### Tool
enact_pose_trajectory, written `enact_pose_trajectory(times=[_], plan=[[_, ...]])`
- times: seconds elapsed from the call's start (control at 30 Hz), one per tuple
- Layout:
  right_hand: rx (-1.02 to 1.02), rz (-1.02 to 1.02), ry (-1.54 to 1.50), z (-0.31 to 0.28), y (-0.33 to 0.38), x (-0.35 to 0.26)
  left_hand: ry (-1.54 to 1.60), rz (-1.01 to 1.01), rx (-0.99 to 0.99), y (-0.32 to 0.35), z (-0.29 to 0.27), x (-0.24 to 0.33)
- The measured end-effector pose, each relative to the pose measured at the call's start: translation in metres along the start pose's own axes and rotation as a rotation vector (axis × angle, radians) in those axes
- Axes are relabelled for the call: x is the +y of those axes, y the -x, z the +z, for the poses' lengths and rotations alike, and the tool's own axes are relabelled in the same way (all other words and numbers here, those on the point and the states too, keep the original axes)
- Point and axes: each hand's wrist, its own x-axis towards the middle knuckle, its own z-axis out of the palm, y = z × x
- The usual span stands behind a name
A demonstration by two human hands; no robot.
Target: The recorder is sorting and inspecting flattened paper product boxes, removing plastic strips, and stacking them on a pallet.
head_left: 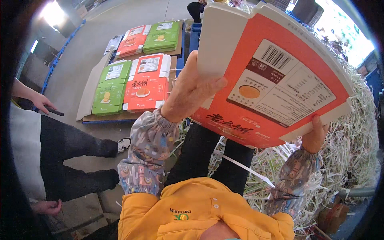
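Note:
I hold a stack of flat orange and white carton blanks [276,76] up in front of me with both hands. My left hand [192,90] grips the stack's left edge, thumb on the printed face. My right hand [314,136] holds the lower right corner from beneath, fingers mostly hidden behind the card. Both forearms wear patterned sleeve covers over a yellow top.
Stacks of green carton blanks [109,88] and orange carton blanks [146,84] lie on pallets at the back left. A heap of pale paper trimmings [352,132] fills the right side. Another person [60,160] sits at left, a hand [40,102] holding a dark object.

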Motion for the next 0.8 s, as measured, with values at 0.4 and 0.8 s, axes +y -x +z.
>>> enact_pose_trajectory(times=[0.4,0.8], plan=[[0.117,0.014,0.051,0.024,0.005,-0.012,0.18,-0.094,0.045,-0.011,0.01,-0.007],[0.167,-0.097,0.149,0.015,-0.005,-0.002,-0.229,-0.354,-0.183,0.089,-0.056,-0.125]])
